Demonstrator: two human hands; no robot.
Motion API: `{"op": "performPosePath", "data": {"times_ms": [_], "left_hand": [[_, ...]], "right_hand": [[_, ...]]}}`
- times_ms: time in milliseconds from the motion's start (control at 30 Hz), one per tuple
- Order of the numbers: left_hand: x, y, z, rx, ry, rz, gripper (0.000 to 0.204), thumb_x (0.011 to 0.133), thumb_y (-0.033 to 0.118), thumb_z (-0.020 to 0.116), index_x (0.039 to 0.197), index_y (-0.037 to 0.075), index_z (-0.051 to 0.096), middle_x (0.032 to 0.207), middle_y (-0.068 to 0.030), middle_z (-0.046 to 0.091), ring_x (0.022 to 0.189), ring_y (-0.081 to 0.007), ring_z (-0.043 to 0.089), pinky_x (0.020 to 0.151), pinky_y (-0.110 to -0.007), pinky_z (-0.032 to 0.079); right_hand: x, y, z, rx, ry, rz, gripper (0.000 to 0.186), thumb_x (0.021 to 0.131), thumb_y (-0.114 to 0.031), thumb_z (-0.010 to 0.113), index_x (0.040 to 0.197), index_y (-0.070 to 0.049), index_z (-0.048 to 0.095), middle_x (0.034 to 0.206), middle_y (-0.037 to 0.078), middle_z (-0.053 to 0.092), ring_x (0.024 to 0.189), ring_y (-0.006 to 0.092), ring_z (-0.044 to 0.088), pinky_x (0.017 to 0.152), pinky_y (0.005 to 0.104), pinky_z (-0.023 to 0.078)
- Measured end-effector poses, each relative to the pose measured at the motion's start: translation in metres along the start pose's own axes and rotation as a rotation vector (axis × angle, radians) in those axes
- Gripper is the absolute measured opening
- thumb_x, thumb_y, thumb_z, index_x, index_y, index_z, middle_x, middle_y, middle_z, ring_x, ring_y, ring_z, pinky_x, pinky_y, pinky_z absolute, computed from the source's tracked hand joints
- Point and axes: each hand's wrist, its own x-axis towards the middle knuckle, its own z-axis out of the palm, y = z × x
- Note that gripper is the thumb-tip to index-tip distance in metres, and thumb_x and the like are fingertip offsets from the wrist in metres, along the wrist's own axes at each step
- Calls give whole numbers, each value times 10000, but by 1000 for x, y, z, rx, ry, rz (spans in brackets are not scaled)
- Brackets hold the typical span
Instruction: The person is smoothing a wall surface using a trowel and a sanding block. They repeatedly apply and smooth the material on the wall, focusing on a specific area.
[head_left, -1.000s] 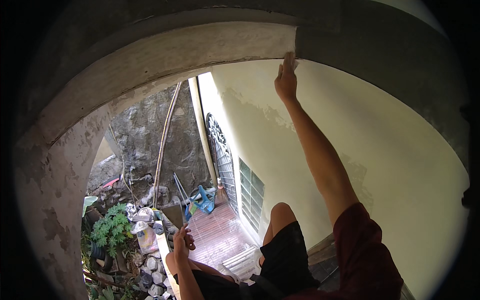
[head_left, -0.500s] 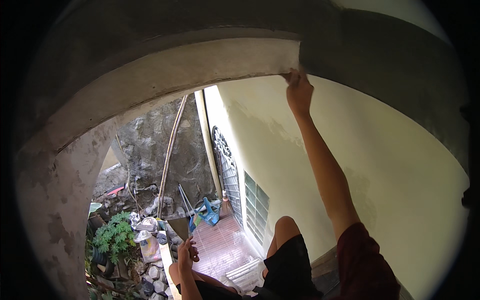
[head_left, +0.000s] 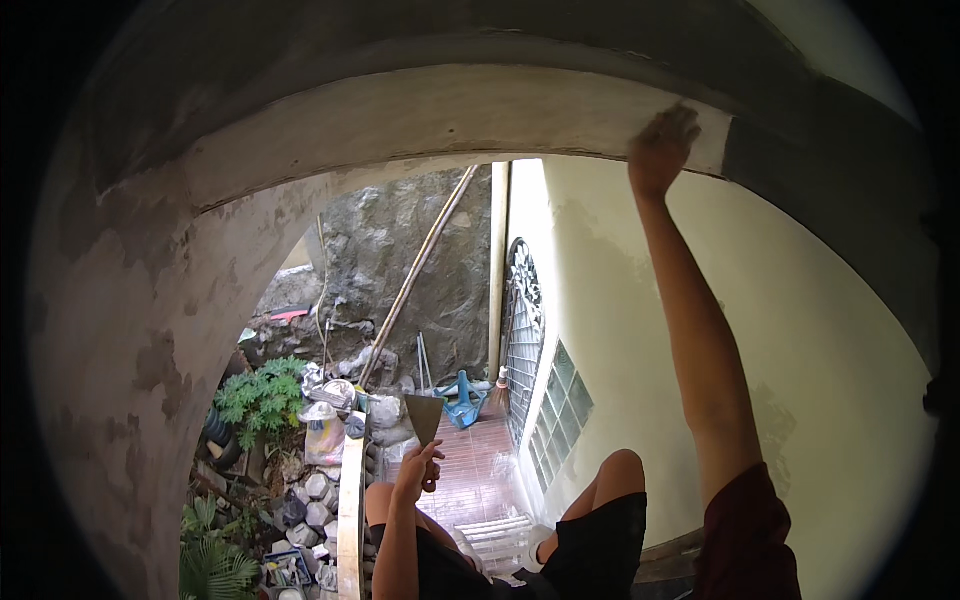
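My left hand is low in front of my lap, closed around the handle of a putty knife. Its wide, flat metal blade points up and away from me. Raised at the upper right, my right hand is against the pale plastered face of an overhead beam, close to the right end of its light strip. Motion smears these fingers, so whether they hold anything cannot be made out.
Below are a tiled floor, a blue plastic stool and a broom. Rubble, bags and a leafy plant lie left of a narrow plank. Long poles lean on the stone wall. A cream wall stands at right.
My right hand has moved from the beam's lower edge onto its face. The view has swung left, so the scene sits further right. The putty knife stays in my left hand.
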Motion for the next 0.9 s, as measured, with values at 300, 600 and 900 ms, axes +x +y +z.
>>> {"op": "performPosePath", "data": {"times_ms": [300, 600, 900], "left_hand": [[-5, 11, 20, 111, 8, -191, 332, 997, 302, 510, 1125, 7, 591, 559, 3, 423, 433, -80, 375, 359, -256, 193], [-1, 7, 44, 135, -27, -200, 309, 993, 325, 509, 1088, 46, 602, 578, -13, 447, 441, -94, 395, 356, -246, 205], [-6, 6, 19, 200, 71, -249, 279, 979, 311, 523, 1035, 51, 609, 570, -9, 442, 445, -100, 410, 365, -251, 207]], "right_hand": [[-53, -210, -22, 389, -93, -69, 534, 983, -168, 431, 1439, 79, 302, 1532, 315, 172, 1416, 528, 118, 1147, 598, 154], [-80, -292, -47, 635, -258, -676, 550, 850, -88, 550, 1386, -16, 447, 1492, 160, 374, 1426, 354, 268, 1187, 473, 228], [-25, -130, -25, 580, -289, -853, 613, 845, 52, 523, 1424, -129, 435, 1507, 101, 377, 1401, 280, 342, 1158, 442, 301]]}}
